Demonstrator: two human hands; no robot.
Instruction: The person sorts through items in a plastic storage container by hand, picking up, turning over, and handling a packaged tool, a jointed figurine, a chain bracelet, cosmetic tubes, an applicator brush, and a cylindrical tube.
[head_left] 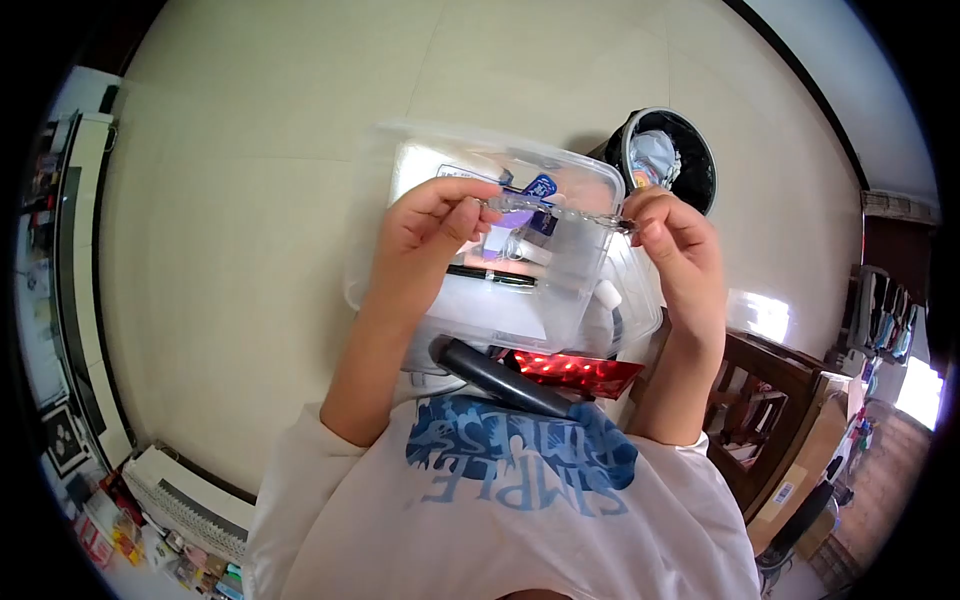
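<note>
A thin, shiny strand like a bracelet or chain (560, 211) is stretched between my two hands above a clear plastic box. My left hand (432, 232) pinches one end between thumb and fingers. At the other end, my right hand (677, 245) pinches it the same way. Below the strand, the clear box (575, 320) holds a white packet (415, 165), purple and blue packaging (541, 187), a black pen-like item (505, 278) and other small things.
Behind the box to the right stands a bin (700, 150) lined with a black bag. Close to my body lie a dark cylinder (500, 378) and a shiny red packet (590, 373). A wooden cabinet (765, 375) is at the right.
</note>
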